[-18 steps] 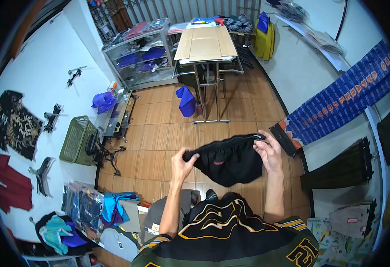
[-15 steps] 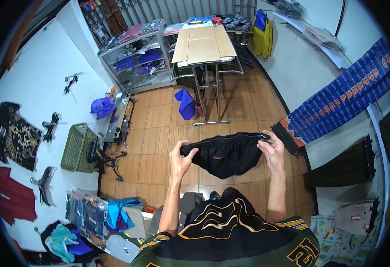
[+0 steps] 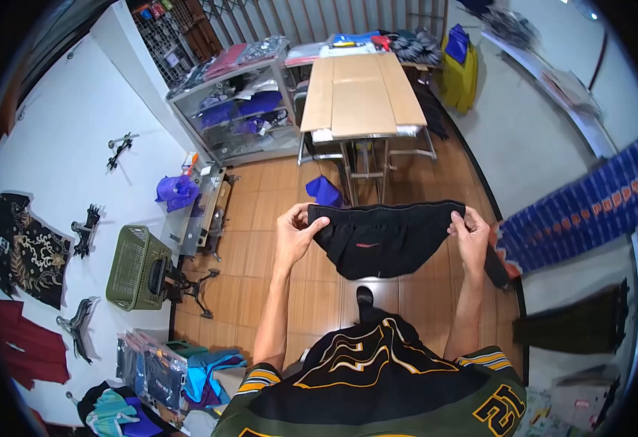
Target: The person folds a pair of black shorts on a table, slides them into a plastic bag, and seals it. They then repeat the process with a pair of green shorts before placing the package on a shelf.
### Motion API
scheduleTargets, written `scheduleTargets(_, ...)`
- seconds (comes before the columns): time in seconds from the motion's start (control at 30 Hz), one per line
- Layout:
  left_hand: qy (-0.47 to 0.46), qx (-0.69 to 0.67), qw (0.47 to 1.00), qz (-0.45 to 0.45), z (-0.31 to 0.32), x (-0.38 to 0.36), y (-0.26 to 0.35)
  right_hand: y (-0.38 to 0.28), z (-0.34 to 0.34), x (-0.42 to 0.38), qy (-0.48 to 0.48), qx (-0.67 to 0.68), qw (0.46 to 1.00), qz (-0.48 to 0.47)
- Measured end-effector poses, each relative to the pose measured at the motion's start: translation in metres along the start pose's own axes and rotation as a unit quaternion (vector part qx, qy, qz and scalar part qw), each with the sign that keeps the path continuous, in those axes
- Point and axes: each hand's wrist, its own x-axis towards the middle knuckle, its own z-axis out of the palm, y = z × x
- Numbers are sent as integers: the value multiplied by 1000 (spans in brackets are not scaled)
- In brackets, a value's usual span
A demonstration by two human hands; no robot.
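Note:
Between my two hands stretches a pair of black shorts (image 3: 384,251) with a gathered elastic waistband and a small reddish logo. My left hand (image 3: 297,231) pinches the left end of the waistband, thumb in front. At the right end, my right hand (image 3: 470,231) grips the waistband between thumb and fingers. The shorts hang in front of me above the floor, and their lower part is foreshortened from this angle.
Ahead stands a metal-legged table (image 3: 362,95) topped with cardboard, a purple cloth (image 3: 324,191) below its edge. A glass cabinet (image 3: 242,120) is behind left. A green basket (image 3: 138,266) stands left; a blue printed banner (image 3: 581,211) hangs right. Packaged clothes (image 3: 155,371) lie lower left.
The waistband is pulled straighter and wider, and the logo faces me more squarely. My right hand has moved right. The view has shifted, and I have come closer to the table.

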Motion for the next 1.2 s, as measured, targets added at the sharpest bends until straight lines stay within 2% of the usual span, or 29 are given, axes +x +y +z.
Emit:
scheduleTargets(0.13, 2, 39, 999, 2, -13, 83, 2, -3, 44, 81, -20, 2, 1000, 16)
scheduleTargets(0.27, 13, 54, 997, 48, -25, 154, -1, -5, 86, 157, -28, -11, 999, 22)
scheduleTargets(0.4, 61, 207, 975, 59, -31, 230, 13, 1, 126, 241, -22, 10, 1000, 4)
scheduleTargets(0.43, 63, 206, 968, 125, -33, 257, 5, 3, 135, 260, -23, 19, 1000, 0)
scheduleTargets(0.5, 62, 204, 971, 105, -37, 302, -3, 9, 155, 301, -12, 21, 1000, -1)
scheduleTargets(0.6, 79, 194, 970, 122, -36, 369, -8, 19, 193, 360, 18, 35, 999, -7)
scheduleTargets(0.63, 42, 163, 979, 111, -42, 395, -19, 25, 209, 378, 23, 42, 999, -25)
scheduleTargets(0.7, 28, 80, 989, 120, -50, 437, -46, 40, 239, 405, 36, 57, 996, -59)
scheduleTargets(0.73, 20, 105, 987, 123, -60, 456, -69, 52, 255, 414, 21, 39, 998, -51)
scheduleTargets(0.77, 19, 109, 984, 138, -70, 467, -93, 86, 267, 427, 13, -26, 995, -93)
scheduleTargets(0.83, 13, 101, 986, 132, -94, 477, -140, 136, 302, 432, 16, -114, 991, -73)
scheduleTargets(0.9, -23, 109, 989, 101, -124, 460, -192, 175, 332, 420, -5, -258, 955, -144)
scheduleTargets(0.93, -45, 141, 987, 62, -143, 440, -202, 191, 346, 414, -25, -279, 954, -105)
scheduleTargets(0.97, -57, 92, 993, 39, -163, 422, -222, 205, 362, 408, -47, -298, 951, -67)
scheduleTargets(1.03, -98, 99, 988, -71, -217, 388, -252, 210, 391, 399, -47, -497, 865, -40)
scheduleTargets(1.07, -91, 114, 986, -75, -246, 367, -268, 207, 407, 396, -25, -537, 843, -14)
scheduleTargets(1.1, -67, 86, 986, -130, -275, 349, -286, 204, 424, 395, -4, -576, 818, 13)
scheduleTargets(1.2, -8, 115, 969, -219, -363, 306, -328, 212, 453, 414, 32, -621, 780, 66)
